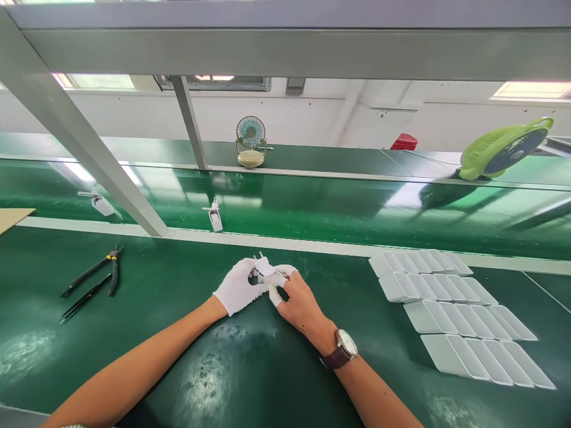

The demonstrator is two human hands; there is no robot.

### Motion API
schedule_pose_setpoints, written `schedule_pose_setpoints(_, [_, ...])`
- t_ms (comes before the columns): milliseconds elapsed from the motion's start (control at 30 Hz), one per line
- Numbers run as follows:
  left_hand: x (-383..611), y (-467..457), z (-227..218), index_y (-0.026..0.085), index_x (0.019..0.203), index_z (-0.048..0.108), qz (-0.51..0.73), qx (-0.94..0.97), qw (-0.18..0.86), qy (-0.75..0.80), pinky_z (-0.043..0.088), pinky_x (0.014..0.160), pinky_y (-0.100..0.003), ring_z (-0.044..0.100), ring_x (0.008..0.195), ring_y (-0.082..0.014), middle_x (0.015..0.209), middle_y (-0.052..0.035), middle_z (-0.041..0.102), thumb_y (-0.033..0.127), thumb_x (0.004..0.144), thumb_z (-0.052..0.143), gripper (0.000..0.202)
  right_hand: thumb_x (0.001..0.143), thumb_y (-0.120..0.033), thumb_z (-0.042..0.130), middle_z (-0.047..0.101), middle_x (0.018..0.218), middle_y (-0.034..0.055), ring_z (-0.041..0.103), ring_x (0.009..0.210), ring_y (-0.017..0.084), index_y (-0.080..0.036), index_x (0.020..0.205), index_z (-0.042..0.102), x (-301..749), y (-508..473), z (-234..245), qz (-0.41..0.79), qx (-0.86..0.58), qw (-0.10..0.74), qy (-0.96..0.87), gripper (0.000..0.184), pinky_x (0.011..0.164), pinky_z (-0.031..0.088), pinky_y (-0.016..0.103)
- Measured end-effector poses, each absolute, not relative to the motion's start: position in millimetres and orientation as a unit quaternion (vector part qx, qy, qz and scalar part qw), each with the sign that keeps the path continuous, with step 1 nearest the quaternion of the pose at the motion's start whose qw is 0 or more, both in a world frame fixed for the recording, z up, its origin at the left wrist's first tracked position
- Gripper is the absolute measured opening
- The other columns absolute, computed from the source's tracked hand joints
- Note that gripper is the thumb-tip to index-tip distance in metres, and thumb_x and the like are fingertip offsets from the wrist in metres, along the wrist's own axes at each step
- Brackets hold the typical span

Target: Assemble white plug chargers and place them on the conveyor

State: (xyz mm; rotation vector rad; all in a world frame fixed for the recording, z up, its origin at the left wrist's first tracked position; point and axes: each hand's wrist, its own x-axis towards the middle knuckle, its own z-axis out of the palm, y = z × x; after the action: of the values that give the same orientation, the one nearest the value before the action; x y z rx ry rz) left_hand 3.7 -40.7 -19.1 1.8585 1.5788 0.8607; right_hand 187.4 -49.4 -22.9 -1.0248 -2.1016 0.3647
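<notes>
A small white plug adapter (pixel 264 266) with two pins pointing away is held between both hands above the green bench. My left hand (pixel 241 288), in a white glove, is closed on its left side. Closed on the right side is my right hand (pixel 298 298), with white covers on its fingers and a watch on the wrist. The fingers partly hide the adapter's lower part. To the right, white plastic housings (pixel 459 324) lie in several slanting rows.
Black-handled cutters (pixel 114 270) and dark tweezers (pixel 84 299) lie at left. White plug parts (pixel 215 215) rest on the green conveyor belt (pixel 303 208) beyond a pale rail. A small fan (pixel 250 139) and a green fan (pixel 495 151) stand farther back. A metal post (pixel 89 131) slants down at left.
</notes>
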Motion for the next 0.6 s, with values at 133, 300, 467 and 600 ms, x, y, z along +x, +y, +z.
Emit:
schedule_pose_setpoints(133, [2.5, -40.8, -19.0, 0.021, 0.097, 0.063, 0.33, 0.7, 0.271, 0.573, 0.052, 0.071, -0.032, 0.06, 0.076, -0.017, 0.086, -0.0003, 0.064, 0.022, 0.073, 0.072, 0.026, 0.09, -0.014, 0.055, 0.064, 0.111, 0.0098, 0.063, 0.106, 0.026, -0.026, 0.125, 0.059, 186.3, -48.8, -21.6, 0.157, -0.418, 0.39, -0.806, 0.037, 0.089, 0.059, 0.043])
schedule_pose_setpoints(300, [1.6, -41.3, -22.7, 0.022, 0.101, 0.064, 0.329, 0.707, 0.261, 0.569, 0.053, 0.072, -0.033, 0.06, 0.077, -0.017, 0.089, -0.0007, 0.065, 0.021, 0.075, 0.069, 0.026, 0.091, -0.014, 0.053, 0.063, 0.113, 0.0114, 0.063, 0.104, 0.027, -0.026, 0.129, 0.058, 184.6, -48.3, -22.8, 0.117, -0.408, 0.381, -0.822, 0.04, 0.087, 0.059, 0.043])
schedule_pose_setpoints(467, [0.8, -41.2, -26.7, 0.022, 0.101, 0.064, 0.335, 0.711, 0.252, 0.565, 0.053, 0.072, -0.032, 0.06, 0.078, -0.0174, 0.09, -0.0008, 0.065, 0.023, 0.077, 0.07, 0.025, 0.091, -0.016, 0.055, 0.066, 0.113, 0.0088, 0.066, 0.105, 0.026, -0.028, 0.128, 0.058, 187.0, -49.0, -18.9, 0.158, -0.414, 0.393, -0.806, 0.039, 0.09, 0.059, 0.042])
schedule_pose_setpoints(600, [-0.9, -40.9, -30.4, 0.022, 0.104, 0.063, 0.338, 0.716, 0.248, 0.558, 0.052, 0.07, -0.031, 0.06, 0.077, -0.017, 0.09, -0.0011, 0.064, 0.025, 0.08, 0.069, 0.025, 0.091, -0.026, 0.059, 0.072, 0.106, 0.0054, 0.07, 0.097, 0.024, -0.025, 0.12, 0.058, 191.2, -50.6, -15.1, 0.253, -0.454, 0.383, -0.763, 0.028, 0.088, 0.06, 0.041])
